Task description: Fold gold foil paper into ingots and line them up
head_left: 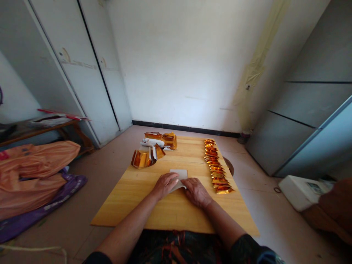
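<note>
A small sheet of paper [181, 173], pale on its upper face with a thin gold edge at the right, lies on the wooden board in front of me. My left hand [165, 184] is closed over the paper's left side, its fingers pointing inward. At the near right corner, my right hand [195, 191] grips the paper's edge between thumb and fingers. Between the two hands the near edge is slightly raised and curled. Part of the paper is hidden under my fingers. To the right runs a row of folded shiny gold paper pieces [216, 167].
Stacks of gold paper [141, 158] sit at the board's left, with another gold and white stack [169, 141] behind. The wooden board [121, 207] ends near my lap. Grey cabinets stand left; a fridge-like grey unit [286, 124] and a white box [298, 190] are at right.
</note>
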Demonstrator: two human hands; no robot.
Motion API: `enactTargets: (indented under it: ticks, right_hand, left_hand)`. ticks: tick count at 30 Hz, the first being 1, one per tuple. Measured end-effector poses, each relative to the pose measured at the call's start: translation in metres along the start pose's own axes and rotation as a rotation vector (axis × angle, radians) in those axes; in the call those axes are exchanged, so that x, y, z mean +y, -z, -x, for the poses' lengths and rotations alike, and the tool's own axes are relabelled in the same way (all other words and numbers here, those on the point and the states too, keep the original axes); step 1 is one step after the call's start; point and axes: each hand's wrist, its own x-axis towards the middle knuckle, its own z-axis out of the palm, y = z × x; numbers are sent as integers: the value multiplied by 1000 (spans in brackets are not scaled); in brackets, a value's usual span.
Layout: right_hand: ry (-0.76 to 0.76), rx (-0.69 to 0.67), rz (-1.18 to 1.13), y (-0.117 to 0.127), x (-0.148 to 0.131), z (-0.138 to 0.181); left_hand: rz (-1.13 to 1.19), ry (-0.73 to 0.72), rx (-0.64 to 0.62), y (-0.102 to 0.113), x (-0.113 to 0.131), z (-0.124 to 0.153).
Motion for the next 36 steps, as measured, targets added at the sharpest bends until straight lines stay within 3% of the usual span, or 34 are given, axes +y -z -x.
enactTargets:
  ticks: [6,12,17,22,29,33,36]
  right_hand:
    - [-63,23,-24,-2,3,1]
    - [-302,54,-244,-4,11,-4]
    - [-533,82,-317,-1,15,-24]
    - [-682,107,-311,0,17,-43]
    - [-654,235,-491,-8,22,-35]
    - [-674,244,-484,-14,20,-35]
    - [-610,224,-583,-14,18,-33]
  left_hand:
    - [140,-101,-111,20,3,9]
    - [243,-51,-141,27,0,12]
    - [244,157,29,13,0,0]
    - [52,284,213,1,3,-13]
    - [24,154,100,3,0,-4]
    - [62,74,-1,7,1,-1]
    - [58,62,-5,8,1,-2]
